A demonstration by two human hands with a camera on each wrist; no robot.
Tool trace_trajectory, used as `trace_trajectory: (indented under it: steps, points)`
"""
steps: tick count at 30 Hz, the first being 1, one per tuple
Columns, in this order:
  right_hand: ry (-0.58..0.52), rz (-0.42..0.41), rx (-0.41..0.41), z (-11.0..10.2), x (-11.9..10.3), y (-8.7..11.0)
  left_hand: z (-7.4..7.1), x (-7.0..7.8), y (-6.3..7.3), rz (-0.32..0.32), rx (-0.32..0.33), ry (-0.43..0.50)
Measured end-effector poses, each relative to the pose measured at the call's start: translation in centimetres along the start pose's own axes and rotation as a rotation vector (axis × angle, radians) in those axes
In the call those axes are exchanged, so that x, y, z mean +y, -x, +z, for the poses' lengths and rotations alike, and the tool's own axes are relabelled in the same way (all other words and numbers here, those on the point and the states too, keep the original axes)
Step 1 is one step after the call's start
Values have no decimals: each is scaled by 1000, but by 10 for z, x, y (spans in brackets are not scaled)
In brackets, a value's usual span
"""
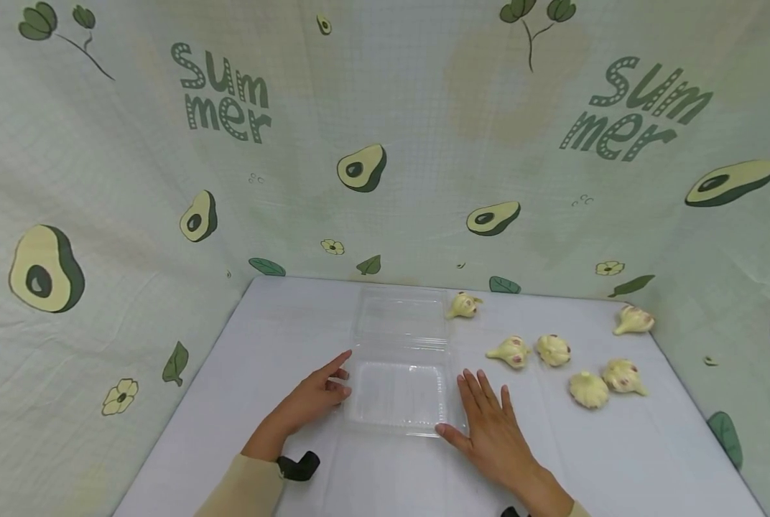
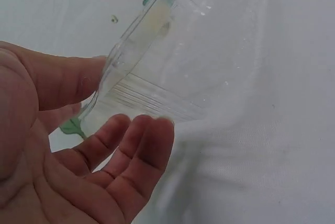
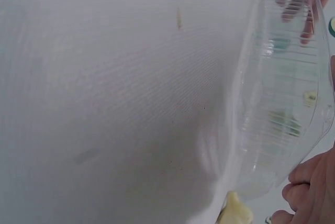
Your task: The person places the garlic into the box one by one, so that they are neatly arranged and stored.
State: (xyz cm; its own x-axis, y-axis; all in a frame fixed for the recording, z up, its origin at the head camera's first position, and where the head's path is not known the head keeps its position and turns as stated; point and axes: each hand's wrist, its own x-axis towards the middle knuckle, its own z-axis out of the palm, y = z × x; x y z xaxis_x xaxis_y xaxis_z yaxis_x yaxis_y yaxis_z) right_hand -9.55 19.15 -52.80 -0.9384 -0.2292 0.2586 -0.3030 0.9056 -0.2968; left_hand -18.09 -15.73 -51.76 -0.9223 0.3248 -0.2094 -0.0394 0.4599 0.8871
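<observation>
A clear plastic clamshell box (image 1: pixel 396 393) lies open on the white table, its lid (image 1: pixel 401 316) folded back on the far side. At the box's left side is my left hand (image 1: pixel 317 395), thumb at the rim and the other fingers loosely bent beside the wall. The left wrist view shows that thumb touching the rim of the box (image 2: pixel 162 96). My right hand (image 1: pixel 491 431) lies along the right side with fingers straight and thumb at the near right corner. Its fingers (image 3: pixel 309 179) show beside the box wall (image 3: pixel 285 93) in the right wrist view.
Several garlic bulbs lie right of the box, including one by the lid (image 1: pixel 465 305), a pair in the middle (image 1: pixel 511 352), and one at the far right edge (image 1: pixel 633 320). A printed cloth (image 1: pixel 424 143) hangs around the table's back and sides.
</observation>
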Motion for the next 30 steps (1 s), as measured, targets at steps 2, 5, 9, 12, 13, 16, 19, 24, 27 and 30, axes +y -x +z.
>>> trace_trajectory:
  steps: [2,5,9,12,13,16,19,24,27,30]
  points:
    - [-4,2,1,0,0,0,-4,0,-2,-17,-42,110]
    - [-7,11,-16,0,0,0,-8,-2,-6,-40,-79,235]
    - [-13,23,-44,-1,1,0,-13,-7,-11,-53,-122,338]
    - [-13,25,-51,-1,1,-1,-16,-9,-14,-46,-163,356]
    - [-12,25,-53,-1,1,-1,-16,-9,-14,-44,-172,358]
    - [-7,29,-57,-1,2,-2,-18,-10,-16,-37,-180,360]
    - [-6,34,-65,-1,3,-2,-19,-10,-18,-44,-161,358]
    - [-9,39,-72,-1,4,-3,-18,-9,-22,-46,-130,343]
    - [-15,45,-76,-1,4,-4,-17,-8,-24,-31,-128,344]
    - [-21,50,-80,-1,4,-4,-16,-8,-25,-25,-126,351]
